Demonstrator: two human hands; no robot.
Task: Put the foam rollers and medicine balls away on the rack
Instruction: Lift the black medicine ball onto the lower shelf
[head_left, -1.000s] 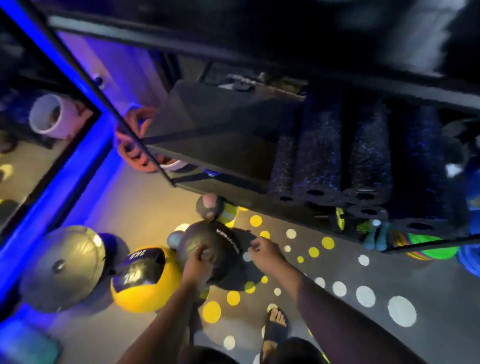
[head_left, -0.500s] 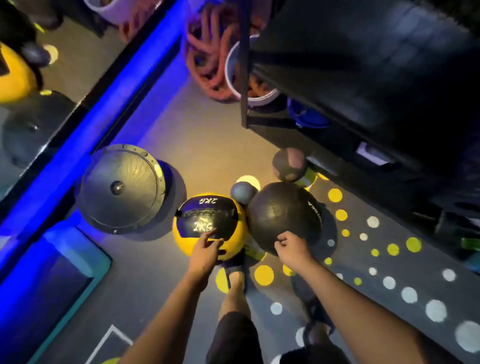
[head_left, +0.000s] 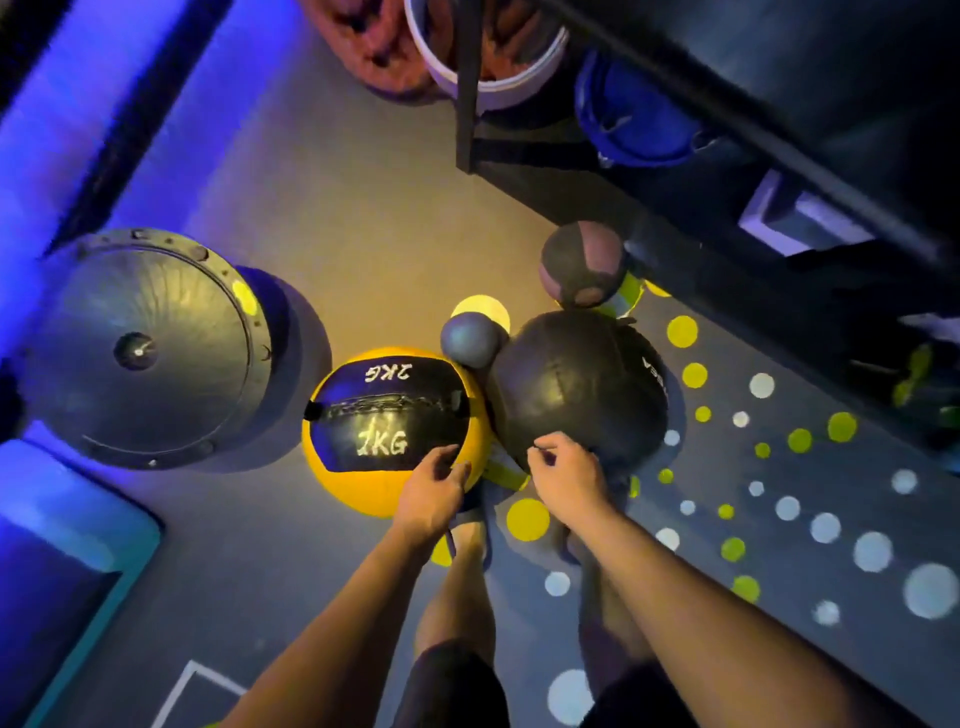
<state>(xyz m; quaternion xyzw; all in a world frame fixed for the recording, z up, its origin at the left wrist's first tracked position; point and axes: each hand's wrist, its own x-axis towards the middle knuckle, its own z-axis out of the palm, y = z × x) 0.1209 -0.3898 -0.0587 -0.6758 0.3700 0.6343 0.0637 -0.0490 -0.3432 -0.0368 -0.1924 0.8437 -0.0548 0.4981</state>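
Note:
A yellow and black medicine ball (head_left: 389, 431) marked 2KG lies on the floor at centre. My left hand (head_left: 434, 488) rests on its near side, fingers spread over the surface. Touching it on the right is a larger black medicine ball (head_left: 576, 384). My right hand (head_left: 566, 473) is on that ball's near edge with its fingers curled against it. A small grey ball (head_left: 470, 340) sits between the two. A dark ball with pink patches (head_left: 582, 265) lies beyond, by the black rack (head_left: 467, 83). No foam rollers show.
A black balance dome (head_left: 145, 348) lies on the floor at left, with a blue mat (head_left: 62, 545) at lower left. A white bucket (head_left: 493, 88) of reddish rope and a blue item (head_left: 639, 119) sit under the rack. My feet (head_left: 467, 535) stand just behind the balls.
The view has dropped from the rack shelves to the floor. My left hand moved off the black ball onto the yellow one; my right hand stays at the black ball.

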